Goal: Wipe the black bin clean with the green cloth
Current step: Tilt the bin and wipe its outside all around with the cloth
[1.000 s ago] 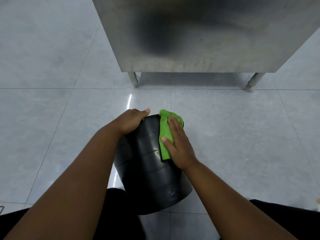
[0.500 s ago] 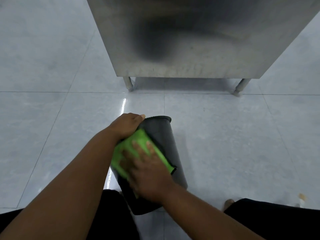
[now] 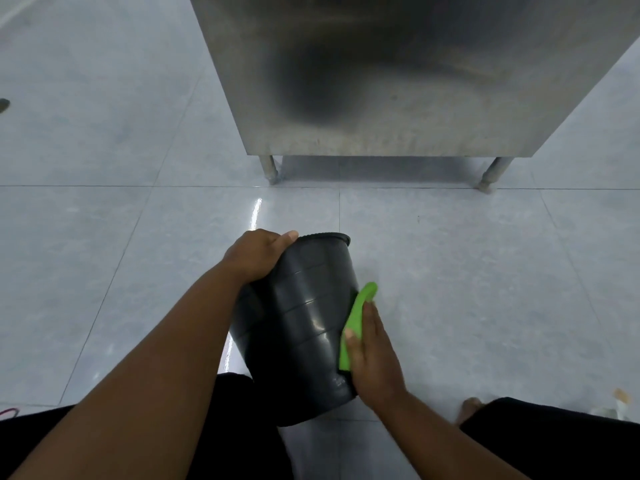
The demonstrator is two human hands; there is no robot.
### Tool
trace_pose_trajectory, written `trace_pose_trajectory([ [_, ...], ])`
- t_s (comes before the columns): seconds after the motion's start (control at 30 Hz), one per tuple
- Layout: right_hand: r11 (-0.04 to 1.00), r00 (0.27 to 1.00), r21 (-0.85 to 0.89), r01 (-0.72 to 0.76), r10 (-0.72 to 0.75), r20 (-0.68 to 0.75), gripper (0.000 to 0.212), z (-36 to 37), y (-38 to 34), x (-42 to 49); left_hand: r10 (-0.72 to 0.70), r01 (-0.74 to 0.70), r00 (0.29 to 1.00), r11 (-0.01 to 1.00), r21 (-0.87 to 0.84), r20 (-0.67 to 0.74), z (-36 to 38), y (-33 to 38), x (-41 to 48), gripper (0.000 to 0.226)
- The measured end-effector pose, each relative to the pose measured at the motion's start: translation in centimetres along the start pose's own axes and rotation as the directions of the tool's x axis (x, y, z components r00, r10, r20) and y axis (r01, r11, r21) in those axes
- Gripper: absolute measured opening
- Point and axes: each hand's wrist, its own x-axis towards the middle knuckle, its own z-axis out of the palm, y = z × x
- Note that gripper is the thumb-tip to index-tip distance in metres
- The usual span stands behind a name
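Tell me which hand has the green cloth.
The right hand presses the green cloth against the black bin; the left hand only grips its rim.

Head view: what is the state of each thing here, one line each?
black bin, tilted, mouth pointing away from the person.
green cloth, pressed against the bin's right side.
left hand, grips the bin near its rim.
right hand, flat, presses the cloth on the bin.

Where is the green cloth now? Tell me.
Head view, lower centre: the green cloth is pressed against the right side of the black bin by the right hand, while the left hand grips its far end.
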Motion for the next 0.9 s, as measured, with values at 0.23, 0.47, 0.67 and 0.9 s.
trace_pose_trajectory([
  [0.23, 0.383, 0.617, -0.550, 0.742, -0.710, 0.339, 0.054, 5.0, -3.3, -4.7, 0.006, -0.005, 1.000, 0.998, 0.067, -0.015, 0.3, 1.6, -0.2, 0.060],
  [0.47, 0.567, 0.736, -0.528, 0.632, -0.653, 0.179, 0.068, 2.0, -2.3, -3.3, -0.014, 0.019, 0.997, 0.998, -0.056, 0.076, 0.0, 1.9, 0.2, 0.058],
  [0.67, 0.974, 0.974, -0.040, 0.225, -0.225, 0.012, 0.073, -0.2, -0.5, -0.2, -0.050, 0.065, 0.996, 0.972, -0.224, 0.074, -0.8, 1.1, -0.4, 0.056],
  [0.9, 0.813, 0.862, 0.311, -0.493, 0.408, 0.301, 0.063, -3.2, 1.7, 2.8, -0.109, 0.161, 0.983, 0.901, -0.402, 0.150, -0.6, -0.2, -1.1, 0.061],
])
